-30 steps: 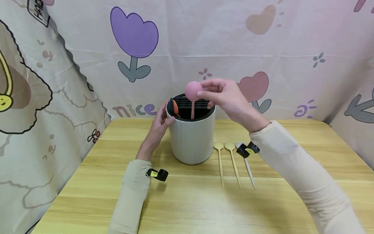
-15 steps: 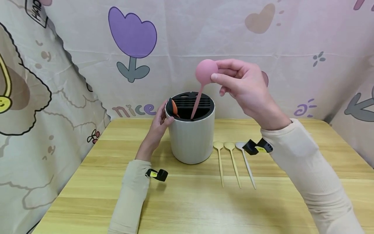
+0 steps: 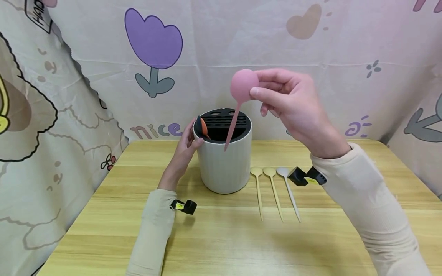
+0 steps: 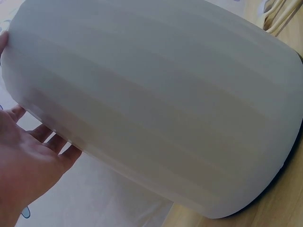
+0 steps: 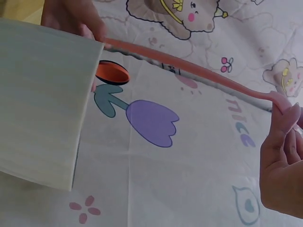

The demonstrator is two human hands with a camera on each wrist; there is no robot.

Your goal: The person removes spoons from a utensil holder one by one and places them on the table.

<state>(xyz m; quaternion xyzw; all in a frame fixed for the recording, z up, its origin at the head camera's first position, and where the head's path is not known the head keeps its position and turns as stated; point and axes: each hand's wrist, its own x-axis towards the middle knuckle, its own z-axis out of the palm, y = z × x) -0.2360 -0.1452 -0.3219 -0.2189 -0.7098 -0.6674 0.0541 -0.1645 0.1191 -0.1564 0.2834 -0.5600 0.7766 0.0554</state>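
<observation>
A pink spoon (image 3: pixel 244 85) is pinched by its round bowl in my right hand (image 3: pixel 293 103), its handle slanting down across the front rim of the white holder (image 3: pixel 225 166). In the right wrist view the pink handle (image 5: pixel 189 68) spans from the right hand (image 5: pixel 284 165) to near the holder's rim. My left hand (image 3: pixel 186 147) rests around the holder's upper left side, thumb at the rim; the left wrist view shows that hand (image 4: pixel 35 161) against the white wall (image 4: pixel 156 94). An orange and dark utensil (image 3: pixel 203 126) stands inside the holder's left part.
Two yellow spoons (image 3: pixel 259 191) and a white spoon (image 3: pixel 291 191) lie side by side on the wooden table (image 3: pixel 221 241), right of the holder. A patterned cloth (image 3: pixel 214 46) hangs behind the table and on its left.
My right hand has risen and moved right with the pink spoon, whose handle tip has come out of the holder's opening to its front rim. The left hand stays on the holder.
</observation>
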